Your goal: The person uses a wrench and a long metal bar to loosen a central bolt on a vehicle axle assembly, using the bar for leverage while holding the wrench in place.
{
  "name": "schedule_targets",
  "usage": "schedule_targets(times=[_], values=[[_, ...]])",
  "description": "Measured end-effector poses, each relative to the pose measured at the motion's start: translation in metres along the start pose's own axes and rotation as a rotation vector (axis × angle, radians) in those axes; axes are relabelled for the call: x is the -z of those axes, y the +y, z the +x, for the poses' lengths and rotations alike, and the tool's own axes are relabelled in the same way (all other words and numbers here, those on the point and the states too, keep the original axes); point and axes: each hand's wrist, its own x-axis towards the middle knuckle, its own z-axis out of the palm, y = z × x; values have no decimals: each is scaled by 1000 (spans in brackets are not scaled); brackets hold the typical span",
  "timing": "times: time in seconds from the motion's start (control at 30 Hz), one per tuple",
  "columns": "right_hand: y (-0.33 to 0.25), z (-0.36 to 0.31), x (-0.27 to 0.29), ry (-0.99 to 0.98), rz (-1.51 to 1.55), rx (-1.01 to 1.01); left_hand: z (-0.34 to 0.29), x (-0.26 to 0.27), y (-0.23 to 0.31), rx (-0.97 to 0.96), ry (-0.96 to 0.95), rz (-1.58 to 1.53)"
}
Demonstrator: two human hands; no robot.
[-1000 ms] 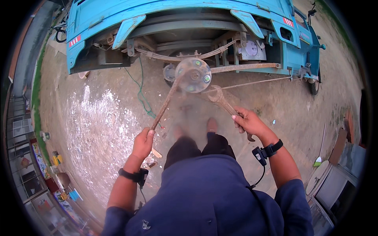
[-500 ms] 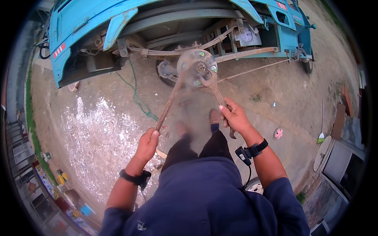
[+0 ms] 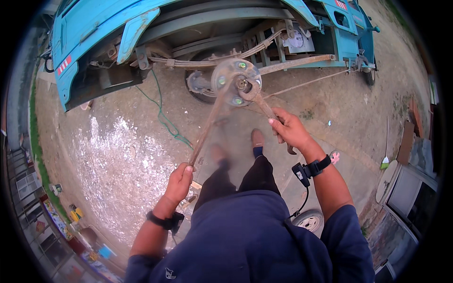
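My left hand [image 3: 180, 182] is closed round the lower end of a long rusty bar [image 3: 207, 128], whose far end rests at the wheel hub [image 3: 223, 70]. My right hand [image 3: 289, 126] grips a rusty open-ended wrench [image 3: 260, 102]. The wrench's jaw sits at the nut [image 3: 242, 85] in the middle of the hub; whether it is seated on the flats I cannot tell. Several green-tipped studs stand round the hub's face. A hooked lower end of the wrench sticks out below my right hand.
A blue vehicle body [image 3: 137, 35] with a leaf spring [image 3: 207, 62] stands over the hub. A green hose [image 3: 163, 113] and scattered pale flakes [image 3: 122, 165] lie on the ground to the left. A wheel [image 3: 309, 220] lies by my right side, and a broom [image 3: 385, 162] is further right.
My right hand has moved right and slightly up, swinging the wrench, and its jaw has shifted onto the hub's centre nut. My left hand keeps hold of the bar, nearly in place.
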Motion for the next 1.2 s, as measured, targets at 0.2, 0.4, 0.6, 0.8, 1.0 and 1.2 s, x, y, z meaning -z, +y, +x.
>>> schedule_targets(times=[0.2,0.4,0.6,0.8,1.0,1.2], values=[[15,7,-25,-17,161,46,0,-4,0,-25,-16,-34],[11,10,-35,2,187,37,-7,6,1,-19,21,-1],[10,6,-32,-44,153,18,0,37,18,-132,103,237],[9,-2,-20,-137,63,11,24,84,62,-239,150,398],[14,-1,-18,-183,101,-2,55,119,109,-341,116,677],[17,-2,-14,-204,120,-28,85,133,151,-419,65,875]])
